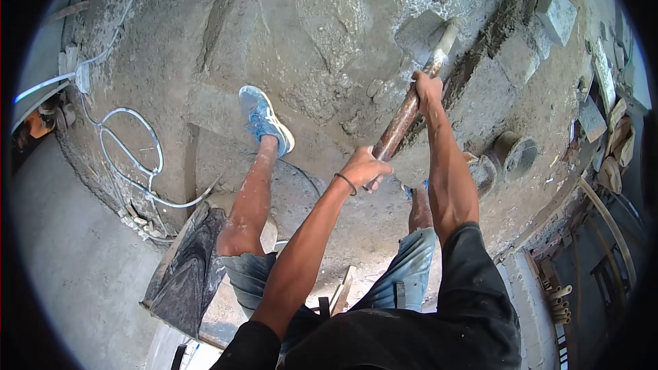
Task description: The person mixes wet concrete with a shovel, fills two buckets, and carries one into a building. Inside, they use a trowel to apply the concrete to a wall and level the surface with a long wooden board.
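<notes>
A hoe point(399, 125) with a thick, mud-stained wooden handle slants away from me, up and to the right. My left hand point(368, 166), with a dark band at the wrist, is wrapped around the near end of the handle. Farther up, my right hand point(428, 89) grips the same handle. At the far end, the flat grey blade point(418, 35) rests against wet grey mortar point(356, 48), its edge partly hidden in the mix. My blue shoe point(264, 118) stands on the mortar-covered ground to the left; the other foot is mostly hidden behind my right arm.
A pale hose point(161, 154) lies looped at the left. Two round buckets point(515, 154) sit right of my right forearm. Concrete blocks point(555, 14) and rubble line the right edge. A dark, dirty sheet point(184, 267) is beside my left leg, and bamboo poles point(561, 305) lie at lower right.
</notes>
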Available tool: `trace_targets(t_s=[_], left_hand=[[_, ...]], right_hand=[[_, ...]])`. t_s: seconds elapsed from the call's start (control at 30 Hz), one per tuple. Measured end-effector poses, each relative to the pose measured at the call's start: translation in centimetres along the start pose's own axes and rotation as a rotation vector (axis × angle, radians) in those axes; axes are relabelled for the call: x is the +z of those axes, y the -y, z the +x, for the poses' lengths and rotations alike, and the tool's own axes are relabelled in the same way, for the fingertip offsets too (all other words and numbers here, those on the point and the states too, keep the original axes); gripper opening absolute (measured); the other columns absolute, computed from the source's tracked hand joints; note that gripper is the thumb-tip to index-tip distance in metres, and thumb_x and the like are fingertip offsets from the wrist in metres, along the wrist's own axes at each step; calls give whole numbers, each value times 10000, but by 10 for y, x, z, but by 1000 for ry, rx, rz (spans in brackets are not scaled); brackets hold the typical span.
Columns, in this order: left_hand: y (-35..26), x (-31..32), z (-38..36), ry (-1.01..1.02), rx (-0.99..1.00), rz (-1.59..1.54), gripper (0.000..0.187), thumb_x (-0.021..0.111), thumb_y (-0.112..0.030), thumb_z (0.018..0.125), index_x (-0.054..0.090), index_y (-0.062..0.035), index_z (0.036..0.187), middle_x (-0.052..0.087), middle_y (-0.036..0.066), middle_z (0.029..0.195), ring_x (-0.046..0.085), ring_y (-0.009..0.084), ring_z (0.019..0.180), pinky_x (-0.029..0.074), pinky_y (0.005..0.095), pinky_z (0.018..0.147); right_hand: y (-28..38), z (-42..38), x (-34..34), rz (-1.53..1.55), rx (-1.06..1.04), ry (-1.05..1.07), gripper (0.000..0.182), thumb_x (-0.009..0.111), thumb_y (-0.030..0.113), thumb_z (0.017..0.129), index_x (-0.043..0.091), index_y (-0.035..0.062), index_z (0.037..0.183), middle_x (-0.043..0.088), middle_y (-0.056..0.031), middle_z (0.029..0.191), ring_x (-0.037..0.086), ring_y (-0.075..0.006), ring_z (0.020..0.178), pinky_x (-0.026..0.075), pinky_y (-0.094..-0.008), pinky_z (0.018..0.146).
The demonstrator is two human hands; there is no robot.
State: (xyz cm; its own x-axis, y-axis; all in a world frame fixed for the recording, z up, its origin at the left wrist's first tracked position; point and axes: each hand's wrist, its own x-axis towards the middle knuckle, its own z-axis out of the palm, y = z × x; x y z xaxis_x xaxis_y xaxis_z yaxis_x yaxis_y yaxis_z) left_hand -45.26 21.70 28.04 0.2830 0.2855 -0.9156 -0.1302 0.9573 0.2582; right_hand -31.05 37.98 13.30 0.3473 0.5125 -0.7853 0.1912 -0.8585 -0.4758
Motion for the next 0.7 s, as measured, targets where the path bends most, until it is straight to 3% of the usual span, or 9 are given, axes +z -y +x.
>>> trace_targets(t_s=[0.1,0.13,0.23,0.3,0.37,0.47,0.57,0.63,0.7], left_hand=[[46,-7,-36,4,-105,-40,207,653,-64,720,480,-9,821,500,48,553,490,137,384,388,291,321],[60,-7,-53,-9,-131,-91,210,660,-70,720,484,-13,820,498,46,542,489,140,378,381,292,316],[84,-12,-102,-79,-184,-211,222,685,-80,717,495,-24,816,497,46,517,480,147,358,369,294,311],[101,-10,-125,-111,-242,-261,224,690,-83,720,496,-25,815,500,47,520,478,144,362,371,291,317],[112,-10,-137,-144,-300,-305,226,694,-86,722,496,-27,814,503,48,524,477,142,365,372,288,324],[126,-8,-146,-134,-287,-296,247,691,-103,746,490,-26,867,500,40,520,485,142,373,373,288,326],[91,14,-144,-86,-240,-331,246,665,-203,794,472,-55,834,518,45,559,506,129,407,429,279,362],[36,29,-153,112,-187,-510,280,588,-308,860,488,-51,911,561,58,634,550,132,472,479,268,417],[0,39,-157,256,-65,-579,347,515,-384,893,497,-54,998,603,62,750,601,146,573,521,278,504]], right_hand=[[-34,-60,9,30,17,29,256,608,129,693,528,-68,836,581,-144,656,558,-184,484,445,-331,431],[-82,-44,16,-139,-21,-7,258,615,134,683,517,-52,832,569,-134,633,549,-187,474,444,-337,427],[-84,-128,32,-66,164,99,248,605,122,681,532,-65,827,570,-129,634,559,-208,478,446,-331,455],[-158,-117,49,-253,131,126,256,594,142,661,551,-70,797,588,-155,647,596,-229,544,462,-344,496],[-161,-145,57,-359,186,233,150,579,79,693,527,-35,777,525,-95,635,532,-201,517,439,-335,473],[-139,-167,53,-247,272,248,126,581,77,687,525,-23,736,541,-108,627,534,-200,498,436,-346,441],[-113,-153,33,-136,356,341,142,578,78,689,530,-41,750,552,-118,619,540,-204,477,438,-343,424],[-81,-144,15,-97,436,433,151,576,55,691,525,-66,765,538,-117,598,534,-210,451,445,-343,408],[-66,-116,1,88,526,528,122,587,53,688,493,-6,739,493,-82,550,531,-195,433,462,-337,384]])
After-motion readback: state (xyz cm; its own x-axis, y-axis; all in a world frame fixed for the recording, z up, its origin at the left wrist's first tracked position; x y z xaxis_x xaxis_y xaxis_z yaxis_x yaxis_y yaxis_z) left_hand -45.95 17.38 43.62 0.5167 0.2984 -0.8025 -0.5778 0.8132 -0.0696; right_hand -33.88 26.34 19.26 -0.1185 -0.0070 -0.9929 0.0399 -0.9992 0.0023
